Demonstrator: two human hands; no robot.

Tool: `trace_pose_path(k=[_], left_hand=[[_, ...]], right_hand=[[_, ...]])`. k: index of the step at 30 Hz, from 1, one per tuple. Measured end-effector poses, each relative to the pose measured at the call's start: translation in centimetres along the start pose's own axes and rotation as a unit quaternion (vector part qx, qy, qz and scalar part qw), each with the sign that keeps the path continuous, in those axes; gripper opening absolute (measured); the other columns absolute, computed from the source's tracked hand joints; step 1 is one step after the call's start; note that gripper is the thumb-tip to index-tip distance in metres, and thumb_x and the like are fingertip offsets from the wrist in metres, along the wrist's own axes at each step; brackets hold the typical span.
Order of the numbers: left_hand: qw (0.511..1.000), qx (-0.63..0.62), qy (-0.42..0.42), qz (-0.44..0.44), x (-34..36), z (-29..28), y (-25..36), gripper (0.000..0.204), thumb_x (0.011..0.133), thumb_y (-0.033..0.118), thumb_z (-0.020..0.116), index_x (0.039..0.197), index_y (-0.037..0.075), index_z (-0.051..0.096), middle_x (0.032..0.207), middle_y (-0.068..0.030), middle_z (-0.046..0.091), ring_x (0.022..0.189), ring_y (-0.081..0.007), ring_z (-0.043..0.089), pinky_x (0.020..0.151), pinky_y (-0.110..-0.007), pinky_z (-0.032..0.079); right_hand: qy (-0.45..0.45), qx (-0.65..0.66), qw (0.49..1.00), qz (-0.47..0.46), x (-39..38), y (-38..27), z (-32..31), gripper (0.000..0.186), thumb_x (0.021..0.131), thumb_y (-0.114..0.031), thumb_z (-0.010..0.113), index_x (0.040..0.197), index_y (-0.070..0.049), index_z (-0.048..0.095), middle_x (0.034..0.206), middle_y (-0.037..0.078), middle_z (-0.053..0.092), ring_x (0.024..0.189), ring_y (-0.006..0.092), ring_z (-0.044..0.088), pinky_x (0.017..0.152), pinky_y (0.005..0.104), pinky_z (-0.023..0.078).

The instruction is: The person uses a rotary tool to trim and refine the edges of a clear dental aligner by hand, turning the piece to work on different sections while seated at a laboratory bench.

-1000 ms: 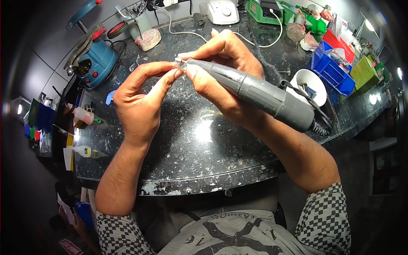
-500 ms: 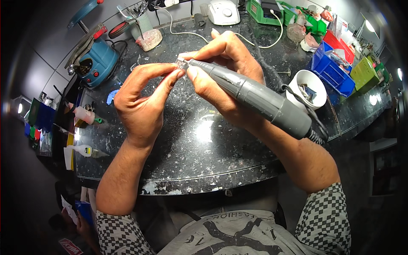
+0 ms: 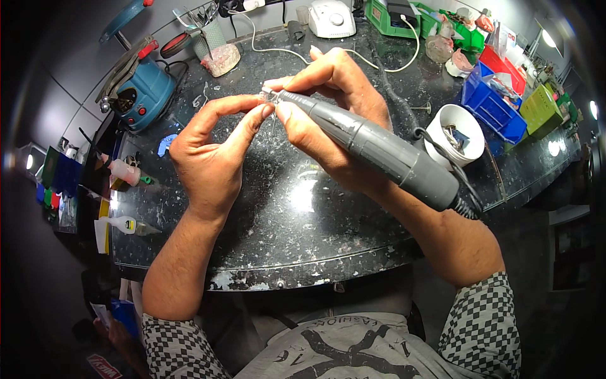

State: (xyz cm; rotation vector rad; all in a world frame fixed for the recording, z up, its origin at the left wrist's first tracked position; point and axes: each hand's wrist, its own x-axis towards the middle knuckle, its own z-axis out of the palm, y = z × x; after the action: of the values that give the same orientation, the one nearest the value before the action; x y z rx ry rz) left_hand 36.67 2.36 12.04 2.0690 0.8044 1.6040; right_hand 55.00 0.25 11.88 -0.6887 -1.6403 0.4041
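Hands: right hand [image 3: 334, 120] grips one grey rotary handpiece [image 3: 372, 148]; left hand [image 3: 211, 155] pinches tiny workpiece [image 3: 265, 100].

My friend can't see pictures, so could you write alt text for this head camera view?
The right hand holds a grey rotary handpiece, its tip against a tiny piece pinched in the left hand, above a dark speckled worktop crowded with a blue machine, a white cup and coloured bins.

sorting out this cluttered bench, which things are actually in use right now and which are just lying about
In use: grey rotary handpiece in right hand; tiny workpiece pinched by left hand.

Lying about: blue machine, white cup, blue bin, glue bottles.
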Motion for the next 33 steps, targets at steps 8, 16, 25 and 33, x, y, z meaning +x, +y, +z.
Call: trace_pose_path(k=[8,16,25,33], left_hand=[[1.0,0.001,0.001,0.007,0.06,0.04,-0.03,0.015,0.083,-0.001,0.075,0.097,0.001,0.073,0.094,-0.0068,0.073,0.088,-0.011,0.068,0.079,-0.023,0.054],[1.0,0.006,0.007,-0.005,0.01,0.07,0.05,0.015,0.083,-0.002,0.075,0.098,0.0,0.073,0.095,-0.0064,0.073,0.089,-0.0107,0.067,0.08,-0.023,0.053],[0.998,-0.056,-0.011,-0.026,-0.01,0.22,-0.45,0.018,0.084,-0.004,0.073,0.101,-0.001,0.069,0.098,-0.0065,0.072,0.092,-0.0119,0.066,0.086,-0.025,0.051],[0.994,-0.096,-0.012,-0.04,-0.04,0.37,-0.19,0.019,0.084,-0.004,0.072,0.103,-0.001,0.068,0.101,-0.0073,0.072,0.094,-0.0128,0.067,0.086,-0.026,0.052]], right_hand=[[-0.02,-0.033,0.999,-0.031,0.12,0.01,-0.13,0.026,0.082,-0.011,0.067,0.104,-0.005,0.055,0.1,0.01,0.069,0.1,0.0176,0.068,0.118,0.0513,0.02],[-0.009,-0.027,0.999,-0.034,0.11,0.01,-0.1,0.024,0.082,-0.01,0.067,0.103,-0.005,0.056,0.1,0.009,0.069,0.1,0.0174,0.068,0.118,0.0515,0.022],[0.011,0.017,1.0,0.003,0.1,-0.36,0.01,0.023,0.082,-0.009,0.067,0.102,-0.004,0.056,0.099,0.008,0.069,0.092,0.0131,0.066,0.117,0.0475,0.025],[0.005,0.006,1.0,-0.007,0.06,-0.22,-0.03,0.024,0.083,-0.01,0.067,0.102,-0.004,0.055,0.099,0.01,0.069,0.092,0.0137,0.066,0.117,0.0481,0.024]])
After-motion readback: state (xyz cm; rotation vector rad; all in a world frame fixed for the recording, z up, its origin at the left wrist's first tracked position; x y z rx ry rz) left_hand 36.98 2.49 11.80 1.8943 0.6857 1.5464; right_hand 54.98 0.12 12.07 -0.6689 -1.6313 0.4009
